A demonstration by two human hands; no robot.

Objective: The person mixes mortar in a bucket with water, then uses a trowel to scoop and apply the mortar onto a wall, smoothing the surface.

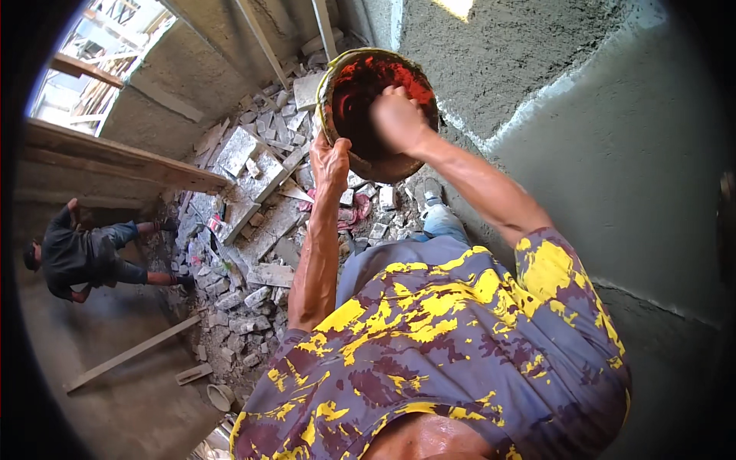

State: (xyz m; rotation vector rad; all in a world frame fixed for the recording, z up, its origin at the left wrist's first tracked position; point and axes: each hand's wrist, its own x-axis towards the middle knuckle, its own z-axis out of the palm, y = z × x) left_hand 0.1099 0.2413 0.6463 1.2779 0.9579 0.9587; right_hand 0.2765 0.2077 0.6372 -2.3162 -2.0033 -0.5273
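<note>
A round bucket (385, 170) with a red inside and a crusted, yellowish rim is held up in front of me, tilted so that its mouth shows. My left hand (330, 162) is closed on the bucket's near left rim, thumb over the edge. Inside the mouth is my right hand (400, 121), its back toward me and smeared by motion. What its fingers do, and whether they hold anything, cannot be made out. Dark shadow hides the bottom of the bucket.
Broken blocks and rubble (253, 172) cover the floor ahead and left. Wet-looking grey plaster (613, 169) coats the wall at right, beside a rougher patch (514, 61). A wooden beam (123, 157) spans the left. Another person (92, 249) stands at far left.
</note>
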